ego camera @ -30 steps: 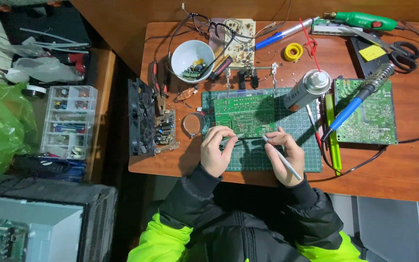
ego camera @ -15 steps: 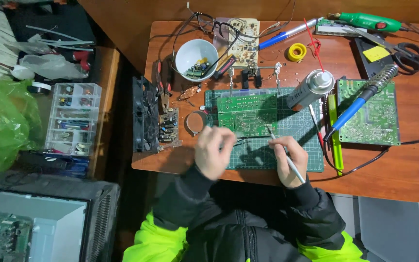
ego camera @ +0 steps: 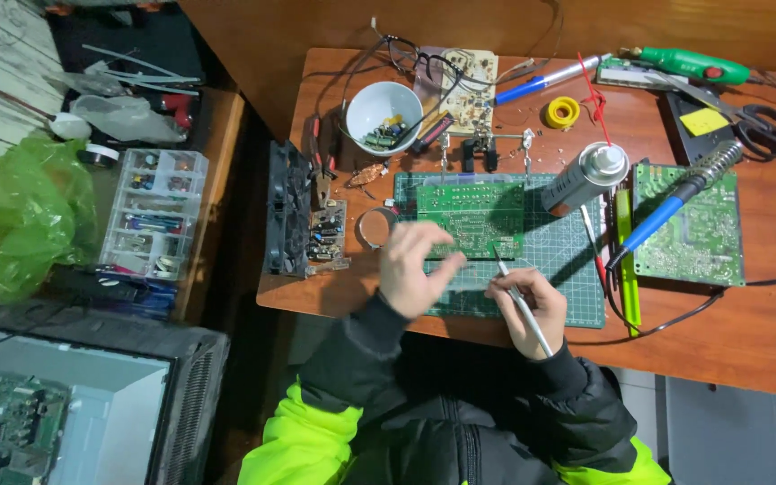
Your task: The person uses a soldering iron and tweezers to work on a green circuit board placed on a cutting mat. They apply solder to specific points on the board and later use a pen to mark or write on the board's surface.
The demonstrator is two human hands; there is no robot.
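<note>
On the green cutting mat (ego camera: 577, 269), a green circuit board (ego camera: 471, 216) lies flat, its lower edge under the person's hands. The right hand (ego camera: 524, 305) is closed around a thin metal tool (ego camera: 521, 305), tip touching the board's lower right corner. The left hand (ego camera: 413, 268) hovers blurred over the board's lower left, fingers loosely spread, gripping nothing visible. The soldering iron (ego camera: 675, 208) rests apart on a second board (ego camera: 689, 229), so the work looks to be at a probing or picking stage; how much remains cannot be told.
</note>
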